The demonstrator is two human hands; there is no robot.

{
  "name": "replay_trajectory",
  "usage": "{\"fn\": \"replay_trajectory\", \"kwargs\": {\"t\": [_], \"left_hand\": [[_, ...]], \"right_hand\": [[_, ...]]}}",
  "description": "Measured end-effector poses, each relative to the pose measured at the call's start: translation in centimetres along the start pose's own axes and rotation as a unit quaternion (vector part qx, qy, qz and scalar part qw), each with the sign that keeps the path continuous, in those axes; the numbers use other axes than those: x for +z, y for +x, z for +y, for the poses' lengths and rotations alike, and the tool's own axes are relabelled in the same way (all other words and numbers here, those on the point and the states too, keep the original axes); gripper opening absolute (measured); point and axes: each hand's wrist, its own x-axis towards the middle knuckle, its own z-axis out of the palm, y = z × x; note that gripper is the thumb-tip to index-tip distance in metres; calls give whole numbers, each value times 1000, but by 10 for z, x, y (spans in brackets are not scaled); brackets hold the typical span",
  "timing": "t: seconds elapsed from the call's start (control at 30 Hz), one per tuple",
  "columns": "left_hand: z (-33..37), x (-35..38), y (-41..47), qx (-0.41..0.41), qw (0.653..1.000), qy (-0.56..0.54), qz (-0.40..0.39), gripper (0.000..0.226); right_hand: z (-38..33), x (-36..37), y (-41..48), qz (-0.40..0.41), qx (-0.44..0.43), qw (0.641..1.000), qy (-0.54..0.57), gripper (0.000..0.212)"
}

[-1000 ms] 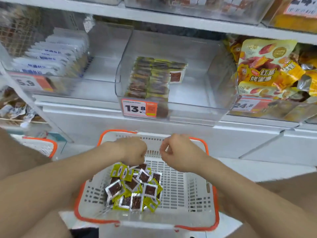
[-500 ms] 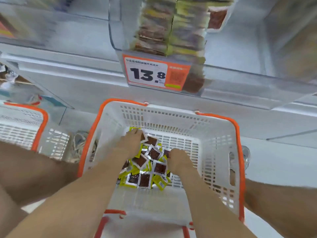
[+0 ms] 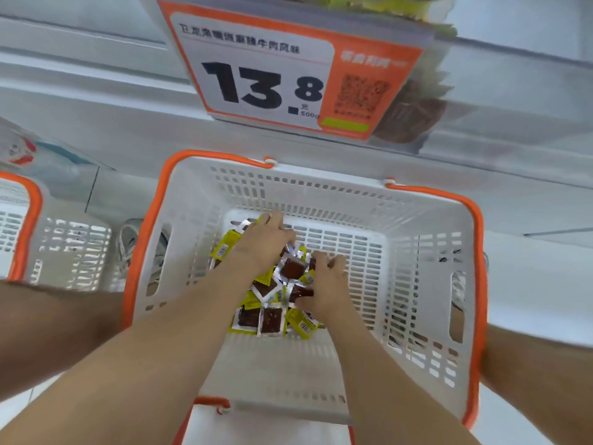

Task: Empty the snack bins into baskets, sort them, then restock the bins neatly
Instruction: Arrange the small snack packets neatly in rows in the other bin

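Note:
A white basket with an orange rim (image 3: 426, 252) stands in front of me below the shelf. A heap of small yellow and clear snack packets (image 3: 272, 316) with brown contents lies on its floor. Both my hands are down inside the basket on the heap. My left hand (image 3: 266, 242) lies over the far left of the pile with its fingers spread forward. My right hand (image 3: 324, 284) rests on the right of the pile, fingers spread, thumb by a packet. Whether either hand holds a packet is hidden. The clear snack bin (image 3: 414, 117) with the same packets sits above, at the top edge.
An orange and white price tag reading 13.8 (image 3: 276, 72) hangs on the bin's front. A second white and orange basket (image 3: 19, 226) stands at the left. A shoe (image 3: 128, 242) shows through the gap between the baskets. White shelf fronts run across the top.
My head has dropped toward the basket, so the shelf has slid up out of view. Both hands went from above the basket rim down onto the packet heap and spread their fingers.

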Motion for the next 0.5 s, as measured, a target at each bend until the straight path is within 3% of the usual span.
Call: {"fn": "replay_trajectory", "kwargs": {"t": [0.2, 0.3, 0.4, 0.5], "left_hand": [[-6, 15, -34, -85, 975, -55, 198, 37], [-7, 27, -55, -157, 960, -103, 209, 31], [-5, 42, -67, -192, 970, -106, 105, 42], [-3, 44, -72, -164, 963, -185, 105, 27]], "right_hand": [[18, 6, -5, -3, 4, 995, 96, 54], [22, 2, -2, 31, 34, 980, 195, 22], [21, -12, 3, 74, 46, 962, 258, 36], [20, -23, 4, 98, 85, 951, 280, 52]]}}
